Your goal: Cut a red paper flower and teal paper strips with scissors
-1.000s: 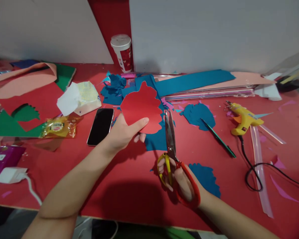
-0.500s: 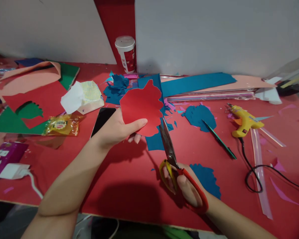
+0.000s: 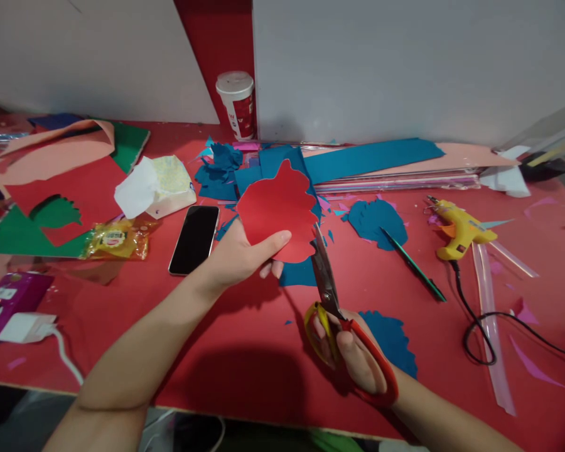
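A red paper shape (image 3: 277,210) with a wavy right edge is pinched between the thumb and fingers of my left hand (image 3: 249,254), above the table. My right hand (image 3: 358,355) has its fingers through the handles of the scissors (image 3: 328,298). The scissor blades point up and touch or nearly touch the lower right edge of the red paper; how far apart they are is hard to tell. Blue paper (image 3: 299,274) lies beneath the red shape. A blue cutout (image 3: 390,339) is partly hidden behind my right hand.
Right of centre, a green pen (image 3: 417,270) rests on another blue cutout (image 3: 376,220). A yellow glue gun (image 3: 464,229) with a black cord lies farther right. On the left are a phone (image 3: 195,238) and coloured sheets (image 3: 98,188). A cup (image 3: 238,107) stands at the back.
My left hand and the red paper have moved slightly right and down, uncovering more of the phone. My right hand and the scissors have shifted slightly right.
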